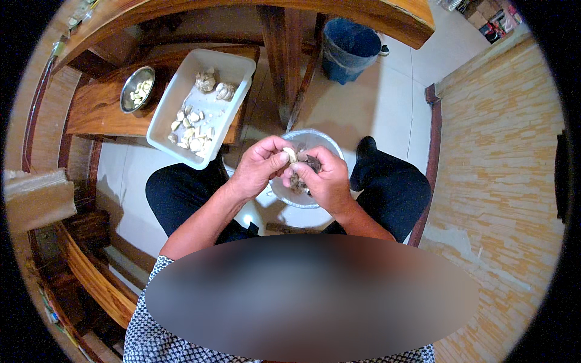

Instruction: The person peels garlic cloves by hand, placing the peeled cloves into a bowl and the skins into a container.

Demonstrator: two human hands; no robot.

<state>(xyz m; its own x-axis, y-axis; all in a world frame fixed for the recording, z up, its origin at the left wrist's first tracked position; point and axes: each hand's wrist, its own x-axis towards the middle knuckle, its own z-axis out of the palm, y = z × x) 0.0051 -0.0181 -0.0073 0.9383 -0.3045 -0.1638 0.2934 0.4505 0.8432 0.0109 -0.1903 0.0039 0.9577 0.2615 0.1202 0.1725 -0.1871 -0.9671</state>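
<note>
A pale garlic clove (291, 155) is pinched between the fingertips of my left hand (257, 168). My right hand (327, 181) has its thumb and fingers closed close against the clove. Dark, papery-looking bits (313, 162) show at the right fingers; whether they are held there or lie below is hard to tell. Both hands are over a round, light-coloured bucket (328, 144) between my knees, with scraps partly hidden by the fingers. To the left, a white plastic tub (166, 115) holds whole garlic bulbs (206, 80) and several loose cloves (189, 124).
The tub rests on a wooden bench (103, 124), beside a metal bowl (124, 104) of peeled cloves. Ahead stands a wooden table leg (283, 72) under a tabletop (387, 18). A blue bin (342, 69) is beyond it, and a patterned wall (496, 157) runs along the right.
</note>
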